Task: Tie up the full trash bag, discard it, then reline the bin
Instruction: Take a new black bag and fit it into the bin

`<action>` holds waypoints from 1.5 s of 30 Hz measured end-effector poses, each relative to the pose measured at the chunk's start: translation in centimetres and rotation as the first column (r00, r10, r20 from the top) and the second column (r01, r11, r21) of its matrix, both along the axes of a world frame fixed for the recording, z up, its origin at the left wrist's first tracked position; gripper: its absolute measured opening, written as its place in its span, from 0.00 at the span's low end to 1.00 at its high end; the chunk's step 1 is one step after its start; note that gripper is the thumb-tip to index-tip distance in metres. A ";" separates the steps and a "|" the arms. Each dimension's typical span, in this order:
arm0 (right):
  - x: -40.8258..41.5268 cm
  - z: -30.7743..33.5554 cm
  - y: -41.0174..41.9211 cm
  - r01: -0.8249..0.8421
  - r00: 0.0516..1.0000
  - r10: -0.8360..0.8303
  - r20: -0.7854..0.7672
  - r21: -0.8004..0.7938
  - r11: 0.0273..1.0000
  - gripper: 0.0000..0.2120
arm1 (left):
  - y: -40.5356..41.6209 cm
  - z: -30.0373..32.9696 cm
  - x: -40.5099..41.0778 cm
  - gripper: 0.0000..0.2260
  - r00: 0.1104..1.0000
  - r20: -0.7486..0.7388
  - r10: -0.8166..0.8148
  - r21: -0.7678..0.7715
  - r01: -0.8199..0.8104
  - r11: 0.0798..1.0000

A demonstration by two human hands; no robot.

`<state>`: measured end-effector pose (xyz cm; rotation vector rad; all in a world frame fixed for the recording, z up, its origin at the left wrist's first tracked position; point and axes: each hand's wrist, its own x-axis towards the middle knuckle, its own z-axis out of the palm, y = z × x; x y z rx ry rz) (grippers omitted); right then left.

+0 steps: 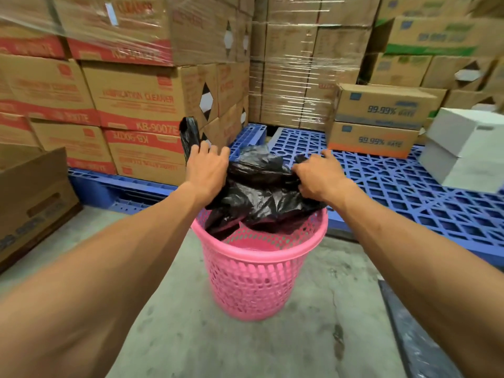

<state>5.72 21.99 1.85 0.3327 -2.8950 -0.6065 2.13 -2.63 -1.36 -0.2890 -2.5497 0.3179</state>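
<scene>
A pink perforated plastic bin [256, 279] stands on the concrete floor in front of me. A black trash bag [261, 192] bulges out of its top. My left hand [207, 170] grips the bag's left side, and a loose black handle strip [188, 135] sticks up above my fingers. My right hand [319, 173] pinches the bag's right edge. Both hands are above the far rim of the bin. The bag's lower part is hidden inside the bin.
Blue plastic pallets [409, 192] lie behind and right of the bin. Stacked cardboard boxes [136, 105] wrapped in film fill the left and back. White boxes [463, 151] sit at the right. A brown carton [32, 197] stands at the left. A dark strip [417, 339] lies at the lower right.
</scene>
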 end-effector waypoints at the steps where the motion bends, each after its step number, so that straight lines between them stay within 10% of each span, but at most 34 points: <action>1: 0.0 0.1 0.2 -0.016 0.994 0.012 -0.111 -0.037 0.999 0.14 | 0.0 -0.1 -0.2 0.15 0.999 -0.028 -0.033 0.027 0.034 0.999; 12: 2.3 -2.0 1.9 0.029 0.971 -0.013 0.237 -0.062 0.998 0.20 | 2.4 -4.3 -2.1 0.14 0.971 0.092 -0.222 0.128 0.209 0.969; 19: 2.5 -2.6 2.9 0.026 0.969 0.002 -0.248 0.109 0.994 0.17 | 4.9 -5.7 -2.4 0.11 0.968 0.125 -0.220 0.201 0.193 0.961; 27: 0.0 -3.6 1.7 -0.300 0.947 0.292 -0.132 -0.041 0.953 0.15 | -0.3 -4.2 -3.0 0.12 0.988 -0.037 -0.153 0.166 0.157 0.974; 35: -0.4 -3.0 1.6 -0.473 0.881 0.472 -0.032 -0.021 0.881 0.14 | -4.3 -1.1 -0.8 0.19 0.770 0.056 -0.636 -0.223 0.631 0.743; 40: 1.5 -1.7 1.8 -0.396 0.894 0.424 0.146 -0.187 0.899 0.29 | -3.5 0.1 3.6 0.22 0.668 0.309 -0.677 0.033 0.704 0.710; 45: 2.9 0.1 1.9 -0.147 0.963 0.182 0.197 -0.183 0.972 0.26 | -2.5 0.5 4.4 0.22 0.586 0.630 -0.510 0.464 0.244 0.852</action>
